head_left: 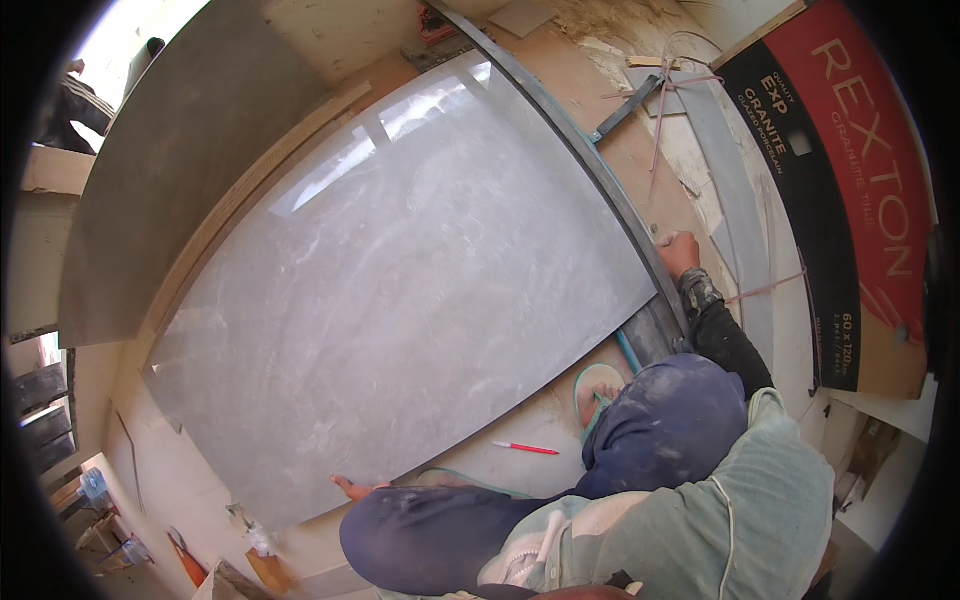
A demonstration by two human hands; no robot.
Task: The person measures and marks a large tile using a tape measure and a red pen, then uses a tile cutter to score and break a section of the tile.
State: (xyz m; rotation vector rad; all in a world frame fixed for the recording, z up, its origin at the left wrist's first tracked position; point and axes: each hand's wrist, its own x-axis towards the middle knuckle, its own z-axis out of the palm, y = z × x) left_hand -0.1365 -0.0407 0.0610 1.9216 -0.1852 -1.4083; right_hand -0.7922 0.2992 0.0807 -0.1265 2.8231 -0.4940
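A large glossy grey tile (400, 280) lies before me, with a long dark metal rail (570, 130) along its right edge. My right hand (678, 252) is beside the rail, fingers curled; what they hold, if anything, I cannot make out. My left hand (357, 488) touches the tile's near left edge with fingers apart, partly hidden by my knee. A red pen (525, 447) lies on the floor near my sandalled foot (600, 393).
A darker slab (170, 170) and wooden strip (255, 200) border the left. Right are a red-and-black tile box (850, 200), grey strips (725, 180), pink straps and a dark bar (625, 108). Tools and bottles (95, 490) sit lower left.
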